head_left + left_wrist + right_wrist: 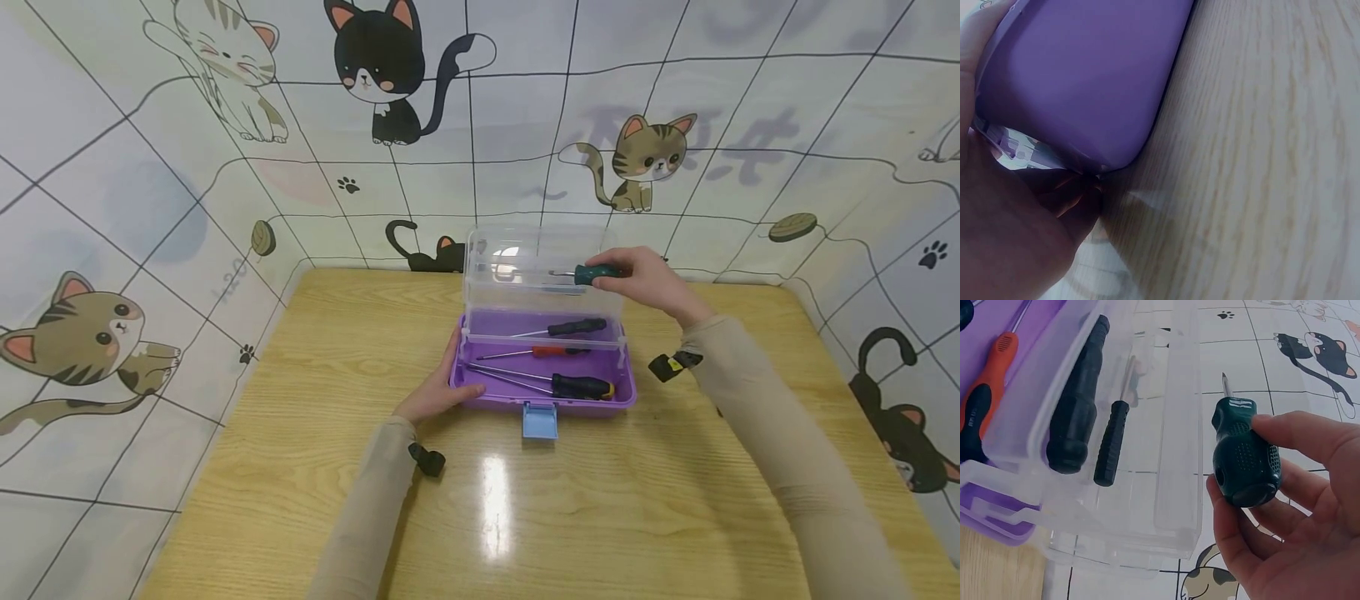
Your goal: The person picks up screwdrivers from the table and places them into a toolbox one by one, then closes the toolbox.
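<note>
A purple toolbox (495,403) with a raised clear lid and clear tray (487,293) stands on the table. My left hand (433,392) grips its left end, thumb over the front rim and fingers along the side wall (1085,69). Above the tray, my right hand (647,278) holds a short green-handled screwdriver (1244,453) between thumb and fingers, its tip pointing left in the head view. Inside the box lie a black screwdriver (577,327), a red-and-black one (551,352) and black-handled tools (581,387) at the front. A small black screwdriver (1112,444) rests in the tray.
A light blue latch (540,422) hangs open at the box's front, over the wooden table (360,333). Behind the table and at both sides rise walls covered with a cat-print sheet (517,117); the lid stands close to the back wall.
</note>
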The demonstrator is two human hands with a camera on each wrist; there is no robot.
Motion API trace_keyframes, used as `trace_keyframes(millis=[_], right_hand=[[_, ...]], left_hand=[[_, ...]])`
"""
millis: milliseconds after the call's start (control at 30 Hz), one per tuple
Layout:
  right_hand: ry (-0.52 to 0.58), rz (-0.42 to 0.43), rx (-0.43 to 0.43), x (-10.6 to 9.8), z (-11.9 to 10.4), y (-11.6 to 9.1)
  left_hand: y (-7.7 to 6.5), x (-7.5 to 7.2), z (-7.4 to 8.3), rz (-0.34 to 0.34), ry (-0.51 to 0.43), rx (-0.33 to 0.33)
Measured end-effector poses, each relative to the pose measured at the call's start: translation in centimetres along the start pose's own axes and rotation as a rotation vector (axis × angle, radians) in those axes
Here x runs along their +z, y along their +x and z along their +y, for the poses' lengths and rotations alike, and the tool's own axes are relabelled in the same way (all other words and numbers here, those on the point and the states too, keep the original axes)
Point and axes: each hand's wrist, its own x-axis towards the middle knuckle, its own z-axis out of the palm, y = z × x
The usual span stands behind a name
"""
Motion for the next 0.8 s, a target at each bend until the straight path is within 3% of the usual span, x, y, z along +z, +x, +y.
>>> trace_keyframes(millis=[267,800], right_hand=[[0.056,-0.083,0.039,-0.5,0.2,2.0],[-0.025,-0.128,0.073,0.7,-0.5,4.8]], left_hand=[[-0.3,-0.1,0.7,-0.009,0.008,-0.004],[-0.2,0.0,0.6,-0.009,-0.035,0.019]])
